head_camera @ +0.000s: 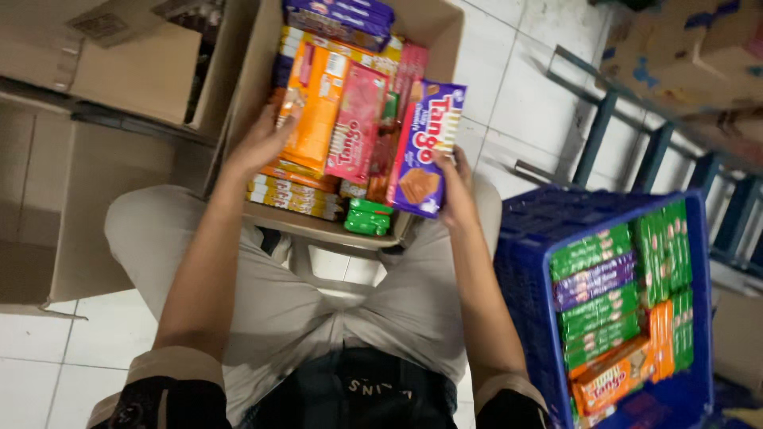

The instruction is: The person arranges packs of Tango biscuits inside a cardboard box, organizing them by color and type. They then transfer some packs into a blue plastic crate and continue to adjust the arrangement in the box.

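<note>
A person sits on a white tiled floor [524, 103], seen from above, legs in pale trousers [318, 310] spread around an open cardboard box [429, 32] packed with flat wafer packets. The right hand [457, 191] grips a purple wafer packet [425, 147] by its lower right edge, fingers curled behind it and thumb on the front, holding it tilted just above the box's near right corner. The left hand [258, 143] rests with fingers bent against the left edge of an orange wafer packet [314, 107] that lies on top of the pile in the box; whether it is truly gripping the packet or only pressing on it cannot be told. Beside the orange packet lies a pink wafer packet [358, 123], touching it, and a small green packet [367, 217] sits at the box's near rim. More purple packets [338, 16] are stacked at the far end. To the person's right stands a blue plastic crate [524, 262], partly filled with rows of green packets [596, 314], one purple and a few orange ones. A second, larger cardboard box [119, 71] lies to the left, and a blue metal frame [592, 143] stands beyond the crate.
</note>
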